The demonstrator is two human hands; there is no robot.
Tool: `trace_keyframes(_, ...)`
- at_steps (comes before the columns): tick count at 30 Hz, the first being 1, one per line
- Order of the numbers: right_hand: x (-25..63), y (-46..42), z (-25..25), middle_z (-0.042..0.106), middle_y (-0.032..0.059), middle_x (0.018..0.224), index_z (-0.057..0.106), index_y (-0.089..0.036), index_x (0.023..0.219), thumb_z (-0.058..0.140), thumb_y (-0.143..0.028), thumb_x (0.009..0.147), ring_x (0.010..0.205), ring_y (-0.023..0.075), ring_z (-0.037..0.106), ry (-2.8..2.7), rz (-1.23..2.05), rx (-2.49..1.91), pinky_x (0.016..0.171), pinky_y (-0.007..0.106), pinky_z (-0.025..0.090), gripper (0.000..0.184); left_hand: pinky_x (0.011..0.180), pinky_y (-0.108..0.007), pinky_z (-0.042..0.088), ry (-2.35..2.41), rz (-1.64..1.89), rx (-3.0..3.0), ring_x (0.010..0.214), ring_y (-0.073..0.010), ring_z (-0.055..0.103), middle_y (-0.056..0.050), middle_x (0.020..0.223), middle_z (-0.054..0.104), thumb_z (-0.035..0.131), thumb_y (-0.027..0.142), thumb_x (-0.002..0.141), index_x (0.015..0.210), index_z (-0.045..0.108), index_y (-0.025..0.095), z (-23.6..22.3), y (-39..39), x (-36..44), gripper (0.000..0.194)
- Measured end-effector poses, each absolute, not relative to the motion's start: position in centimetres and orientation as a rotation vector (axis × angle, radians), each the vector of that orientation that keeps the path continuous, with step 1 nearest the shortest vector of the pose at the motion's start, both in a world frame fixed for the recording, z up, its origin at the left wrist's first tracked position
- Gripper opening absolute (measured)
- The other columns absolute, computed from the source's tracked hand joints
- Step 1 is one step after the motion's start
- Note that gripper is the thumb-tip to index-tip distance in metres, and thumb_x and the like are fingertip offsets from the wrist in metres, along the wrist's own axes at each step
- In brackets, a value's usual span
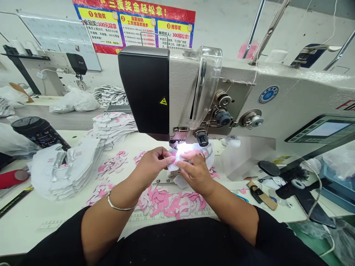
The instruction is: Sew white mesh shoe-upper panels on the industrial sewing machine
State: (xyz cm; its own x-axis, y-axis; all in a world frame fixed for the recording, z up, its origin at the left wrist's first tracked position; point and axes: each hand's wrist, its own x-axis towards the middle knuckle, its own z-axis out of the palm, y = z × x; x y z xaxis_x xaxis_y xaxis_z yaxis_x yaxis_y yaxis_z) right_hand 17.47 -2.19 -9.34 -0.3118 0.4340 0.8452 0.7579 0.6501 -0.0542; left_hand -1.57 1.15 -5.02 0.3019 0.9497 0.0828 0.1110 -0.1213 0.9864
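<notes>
Under the head of a sewing machine (194, 92), a white fabric piece (173, 166) with a bit of pink lies in the bright lamp light at the needle. My left hand (155, 162) pinches its left edge between thumb and forefinger. From the right, my right hand (196, 171) grips the fabric, with its fingers bent over it close to the needle area. Glare and my fingers hide the needle tip and part of the fabric. Just in front of my hands, many loose pink and white curved cut pieces (172, 203) lie on the table.
To the left are a stack of white fabric pieces (66, 170), another stack (113, 125) behind it, a black bottle (40, 131) and a red cylindrical object (13, 178). At right stand a control panel (324, 129), a black brush (296, 173) and a blue bin (338, 195).
</notes>
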Motion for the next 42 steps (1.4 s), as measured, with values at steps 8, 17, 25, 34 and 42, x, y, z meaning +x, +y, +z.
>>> trace_keyframes(8, 17.5, -2.4, -9.0, 0.061, 0.0050, 0.108, 0.070, -0.030, 0.097, 0.061, -0.011, 0.086, 0.106, 0.0217, 0.055, -1.961, -0.404, -0.944, 0.093, 0.042, 0.043, 0.024, 0.057, -0.022, 0.042, 0.943, 0.993, 1.222, 0.061, -0.0080, 0.050, 0.005, 0.072, 0.054, 0.080, 0.037, 0.071, 0.080, 0.056, 0.019, -4.7, 0.2, -0.9, 0.030)
trace_keyframes(17, 18.1, -2.3, -8.6, 0.063, 0.0042, 0.109, 0.071, -0.032, 0.100, 0.061, -0.013, 0.087, 0.107, 0.0216, 0.055, -1.971, -0.332, -0.957, 0.095, 0.043, 0.042, 0.024, 0.055, -0.022, 0.042, 0.944, 1.044, 1.184, 0.060, -0.0079, 0.051, 0.004, 0.076, 0.054, 0.080, 0.029, 0.068, 0.080, 0.056, 0.019, -4.3, 0.2, 0.0, 0.028)
trace_keyframes(25, 19.0, -1.3, -7.9, 0.065, 0.0033, 0.105, 0.072, -0.031, 0.097, 0.059, -0.017, 0.091, 0.103, 0.0209, 0.057, -1.985, -0.226, -0.963, 0.096, 0.043, 0.043, 0.020, 0.049, -0.022, 0.037, 1.012, 1.059, 1.207, 0.057, -0.0059, 0.049, 0.003, 0.086, 0.055, 0.077, 0.031, 0.070, 0.091, 0.056, 0.020, -3.7, 0.6, 1.2, 0.031)
trace_keyframes(34, 19.3, -1.1, -7.7, 0.063, 0.0025, 0.107, 0.071, -0.032, 0.100, 0.058, -0.017, 0.092, 0.105, 0.0204, 0.054, -2.035, -0.154, -1.013, 0.099, 0.041, 0.043, 0.021, 0.046, -0.021, 0.035, 1.016, 1.035, 1.143, 0.049, -0.0042, 0.044, 0.006, 0.079, 0.055, 0.077, 0.031, 0.070, 0.092, 0.054, 0.022, -3.9, 0.7, 1.3, 0.033)
trace_keyframes(42, 19.3, -1.3, -7.6, 0.064, 0.0033, 0.107, 0.073, -0.031, 0.099, 0.056, -0.019, 0.093, 0.108, 0.0212, 0.055, -2.017, -0.080, -1.010, 0.100, 0.042, 0.044, 0.021, 0.046, -0.021, 0.037, 1.050, 1.031, 1.134, 0.051, -0.0048, 0.046, 0.004, 0.082, 0.057, 0.075, 0.029, 0.071, 0.097, 0.054, 0.022, -3.7, 0.4, 1.4, 0.035)
